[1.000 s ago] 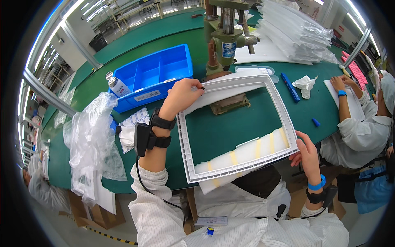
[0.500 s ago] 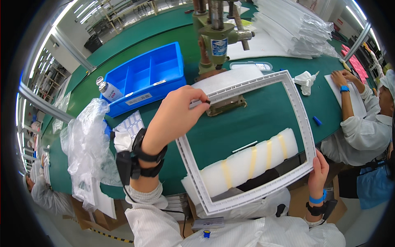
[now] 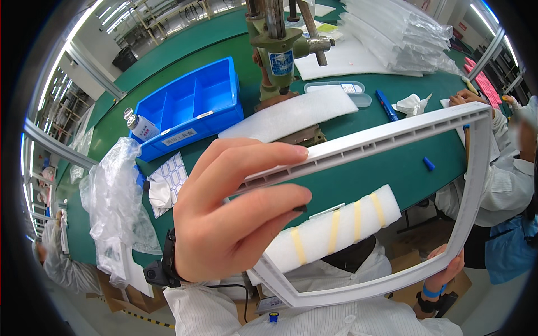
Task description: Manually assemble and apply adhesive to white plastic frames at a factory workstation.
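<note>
A white rectangular plastic frame (image 3: pixel 386 136) with a ribbed, slotted side is held up tilted before me, large in the view. My left hand (image 3: pixel 230 207) is at its upper left. The index finger lies along the top bar, while the other fingertips pinch a small black piece (image 3: pixel 301 209) just below it, too small to name. My right hand (image 3: pixel 448 267) grips the lower right corner, its fingers partly hidden behind the frame. Through the opening shows a white foam roll (image 3: pixel 347 224) with yellow tape bands, resting at the table's near edge.
Behind the frame stand a green press (image 3: pixel 277 50) and a white foam sheet (image 3: pixel 291 116). A blue divided bin (image 3: pixel 193 130) holding a bottle (image 3: pixel 143 127) is at left, near crumpled plastic film (image 3: pixel 115 190). A blue pen (image 3: pixel 386 105) lies at right; a co-worker (image 3: pixel 510 168) sits beyond.
The frame has come up closer and tilted, its upper right corner swinging right. My left hand is nearer, with its index finger lifted apart from the others. The right hand has moved slightly down.
</note>
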Motion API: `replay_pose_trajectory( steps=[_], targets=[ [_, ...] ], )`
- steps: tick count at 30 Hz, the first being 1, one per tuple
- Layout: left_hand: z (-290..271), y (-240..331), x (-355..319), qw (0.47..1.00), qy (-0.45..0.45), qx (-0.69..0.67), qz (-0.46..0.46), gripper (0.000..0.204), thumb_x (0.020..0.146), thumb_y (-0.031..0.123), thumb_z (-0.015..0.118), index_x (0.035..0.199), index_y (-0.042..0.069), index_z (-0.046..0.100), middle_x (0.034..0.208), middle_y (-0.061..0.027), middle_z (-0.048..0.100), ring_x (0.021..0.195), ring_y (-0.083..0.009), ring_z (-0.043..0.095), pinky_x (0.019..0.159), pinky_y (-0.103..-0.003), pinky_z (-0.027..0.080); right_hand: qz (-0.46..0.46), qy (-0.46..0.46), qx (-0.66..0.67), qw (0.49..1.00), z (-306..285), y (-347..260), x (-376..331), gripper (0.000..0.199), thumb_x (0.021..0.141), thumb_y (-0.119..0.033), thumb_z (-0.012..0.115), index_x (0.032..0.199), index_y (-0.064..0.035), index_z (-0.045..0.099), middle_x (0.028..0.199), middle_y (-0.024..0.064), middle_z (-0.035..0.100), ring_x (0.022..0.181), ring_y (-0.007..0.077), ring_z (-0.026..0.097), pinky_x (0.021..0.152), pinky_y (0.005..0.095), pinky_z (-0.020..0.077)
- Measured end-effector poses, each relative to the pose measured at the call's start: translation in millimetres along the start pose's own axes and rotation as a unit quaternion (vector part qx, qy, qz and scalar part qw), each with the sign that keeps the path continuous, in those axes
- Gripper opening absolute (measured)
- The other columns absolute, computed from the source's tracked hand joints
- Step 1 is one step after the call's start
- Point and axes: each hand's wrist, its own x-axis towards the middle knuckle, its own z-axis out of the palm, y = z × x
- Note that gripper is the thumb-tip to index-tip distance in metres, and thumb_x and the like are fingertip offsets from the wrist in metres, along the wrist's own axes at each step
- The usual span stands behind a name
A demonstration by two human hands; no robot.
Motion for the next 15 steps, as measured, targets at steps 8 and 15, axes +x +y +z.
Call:
replay_pose_trajectory(
  steps=[8,15],
  targets=[
    [1.9,-1.6,-5.1,0.995,0.042,0.032,0.084,0.03,0.055,0.002,0.072,0.086,0.006,0.073,0.112,-0.0196,0.066,0.089,-0.0322,0.061,0.074,-0.036,0.05,-0.029,0.002,-0.01,1.0,7.0,-8.9,-2.6,0.059,0.102,-0.044,0.036,0.139,0.0011,0.036,0.078,0.0154,0.054,0.057,0.0193,0.053,0.046,0.0284,0.0464],
    [-3.9,2.9,-7.4,0.983,0.046,0.095,0.149,0.036,0.049,0.006,0.073,0.085,0.008,0.074,0.114,-0.0165,0.065,0.087,-0.0299,0.06,0.068,-0.033,0.05,-0.038,0.041,-0.024,0.998,9.6,-9.3,-5.7,0.062,0.101,-0.048,0.035,0.138,0.0012,0.036,0.077,0.0145,0.052,0.057,0.0191,0.052,0.044,0.0277,0.0453]
  ],
)
